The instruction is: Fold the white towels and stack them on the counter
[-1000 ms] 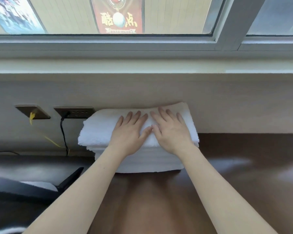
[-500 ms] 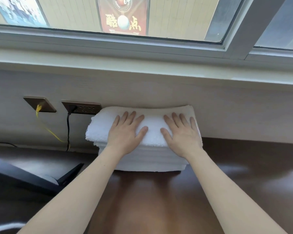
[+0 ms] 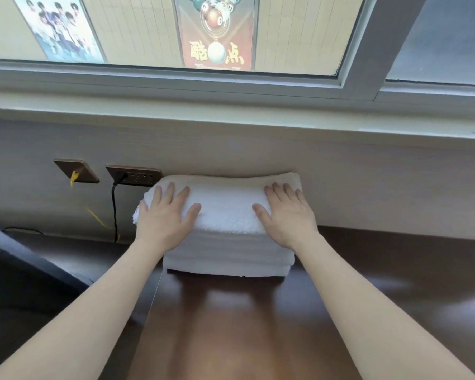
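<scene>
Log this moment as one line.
left hand: flat on top towel, left end | right hand: flat on top towel, right end | towel stack: on counter by wall

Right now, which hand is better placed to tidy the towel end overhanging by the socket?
Left, probably: the left hand rests on the top towel at its overhanging end; the right hand lies opposite.
</scene>
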A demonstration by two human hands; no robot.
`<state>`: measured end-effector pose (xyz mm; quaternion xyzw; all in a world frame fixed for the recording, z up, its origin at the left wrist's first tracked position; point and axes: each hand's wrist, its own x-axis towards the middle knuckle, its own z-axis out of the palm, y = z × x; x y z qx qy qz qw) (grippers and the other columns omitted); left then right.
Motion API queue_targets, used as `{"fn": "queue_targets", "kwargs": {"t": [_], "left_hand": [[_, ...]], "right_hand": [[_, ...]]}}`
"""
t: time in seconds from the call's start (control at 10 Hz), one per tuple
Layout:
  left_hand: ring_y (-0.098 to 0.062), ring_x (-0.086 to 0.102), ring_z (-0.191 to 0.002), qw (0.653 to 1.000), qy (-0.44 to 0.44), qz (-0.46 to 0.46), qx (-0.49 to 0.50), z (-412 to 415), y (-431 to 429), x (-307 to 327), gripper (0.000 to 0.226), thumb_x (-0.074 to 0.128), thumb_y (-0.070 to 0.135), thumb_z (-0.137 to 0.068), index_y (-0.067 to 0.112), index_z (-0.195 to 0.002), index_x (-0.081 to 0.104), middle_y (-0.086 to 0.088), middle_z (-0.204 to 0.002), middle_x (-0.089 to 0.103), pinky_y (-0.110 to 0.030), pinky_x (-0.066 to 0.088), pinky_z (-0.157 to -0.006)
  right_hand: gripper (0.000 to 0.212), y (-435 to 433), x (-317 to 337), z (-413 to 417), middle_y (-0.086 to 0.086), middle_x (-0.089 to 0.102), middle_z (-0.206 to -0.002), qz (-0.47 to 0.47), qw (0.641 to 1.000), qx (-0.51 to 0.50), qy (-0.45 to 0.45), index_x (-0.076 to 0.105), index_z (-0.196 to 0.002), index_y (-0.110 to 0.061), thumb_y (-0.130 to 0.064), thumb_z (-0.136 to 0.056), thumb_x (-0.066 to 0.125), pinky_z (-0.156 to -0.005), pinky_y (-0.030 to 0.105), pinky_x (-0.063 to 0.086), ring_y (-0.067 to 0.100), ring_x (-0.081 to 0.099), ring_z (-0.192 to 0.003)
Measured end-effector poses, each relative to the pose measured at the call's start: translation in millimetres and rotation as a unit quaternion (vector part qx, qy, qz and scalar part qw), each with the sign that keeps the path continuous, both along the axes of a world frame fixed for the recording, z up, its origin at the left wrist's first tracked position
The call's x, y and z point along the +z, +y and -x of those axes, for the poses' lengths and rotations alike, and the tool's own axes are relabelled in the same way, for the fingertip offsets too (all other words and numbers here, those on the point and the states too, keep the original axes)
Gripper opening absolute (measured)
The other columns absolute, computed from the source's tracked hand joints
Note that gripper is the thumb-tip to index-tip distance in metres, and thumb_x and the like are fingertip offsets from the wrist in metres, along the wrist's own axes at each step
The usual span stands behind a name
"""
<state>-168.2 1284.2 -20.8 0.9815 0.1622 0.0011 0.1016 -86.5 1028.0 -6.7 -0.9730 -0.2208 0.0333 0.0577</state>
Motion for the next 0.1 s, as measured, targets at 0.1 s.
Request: {"fn": "queue_targets", "kwargs": {"t": [0.1], "left_hand": [[-0.021, 0.004, -0.153, 1.0, -0.017, -0.012, -0.018, 14.7, -29.8, 24.5, 0.068, 0.018, 0.065, -0.097, 0.034, -0.156, 0.021, -0.002, -0.167, 0.01, -0.047, 0.012, -0.121]], "right_hand": [[0.075, -8.1, 14.5, 15.0, 0.004, 0.019, -0.162, -0.017, 1.0, 0.019, 0.001, 0.02, -0.155, -0.019, -0.062, -0.095, 0.006, -0.122, 0.042, 0.009, 0.026, 0.011, -0.149]]}}
